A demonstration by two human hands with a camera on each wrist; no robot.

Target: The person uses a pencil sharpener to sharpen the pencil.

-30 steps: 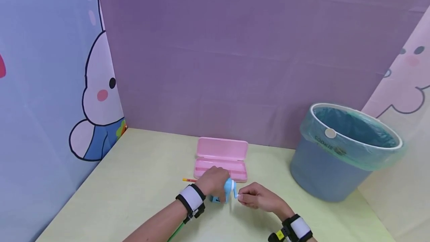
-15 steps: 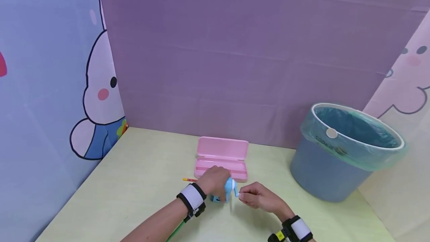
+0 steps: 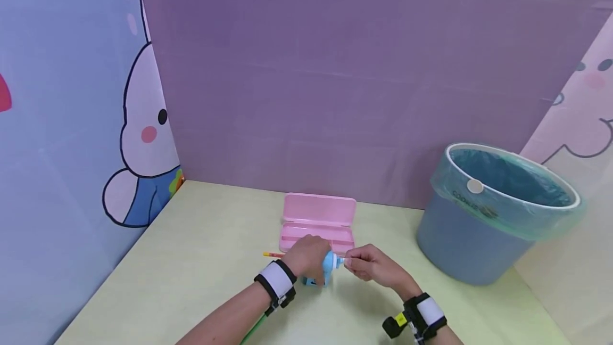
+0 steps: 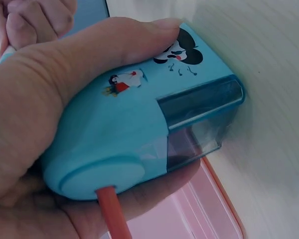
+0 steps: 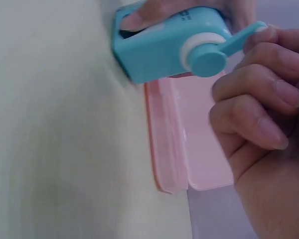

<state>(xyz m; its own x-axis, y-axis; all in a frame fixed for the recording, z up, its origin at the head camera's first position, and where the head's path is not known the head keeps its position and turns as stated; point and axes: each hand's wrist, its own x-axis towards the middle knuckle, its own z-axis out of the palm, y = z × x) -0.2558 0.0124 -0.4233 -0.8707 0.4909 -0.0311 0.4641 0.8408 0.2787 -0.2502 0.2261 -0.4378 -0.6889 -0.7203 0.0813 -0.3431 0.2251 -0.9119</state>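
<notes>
Left wrist view, blue crank pencil sharpener (image 4: pixel 139 129) mid-frame, penguin sticker, clear shavings drawer, red pencil (image 4: pixel 114 216) inserted, left hand (image 4: pixel 35 124) wrapped around it, right hand (image 5: pixel 259 114) fingers pinching crank handle (image 5: pixel 241 35).

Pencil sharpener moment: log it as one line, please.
left hand grips blue sharpener | right hand pinches crank | red pencil inserted | pink case open behind
</notes>
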